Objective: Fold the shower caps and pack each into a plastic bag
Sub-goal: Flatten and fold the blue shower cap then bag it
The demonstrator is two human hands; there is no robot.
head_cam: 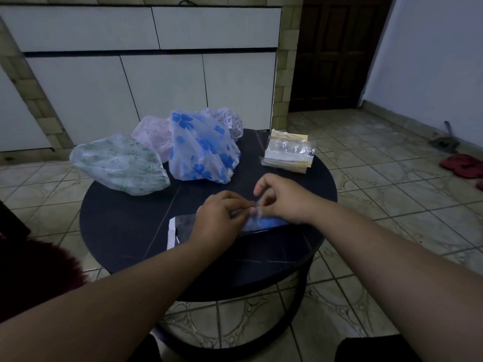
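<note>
On the round black table (125,226) a clear plastic bag (183,228) lies flat near me, its white strip at the left. A folded blue shower cap (264,222) pokes out on its right side. My left hand (217,218) rests on the bag and pinches its upper edge. My right hand (282,199) pinches the same thin plastic edge right beside it. Further back stand loose caps: a green-patterned cap (117,163), a blue-flowered cap (201,150), a pink cap (154,134) and a white patterned cap (227,118).
A stack of empty clear bags (287,152) lies at the table's back right. White cabinet doors (162,82) stand behind the table. A dustpan (444,143) and red slippers (462,165) lie on the tiled floor at the right. A dark furry thing (39,270) sits at the left.
</note>
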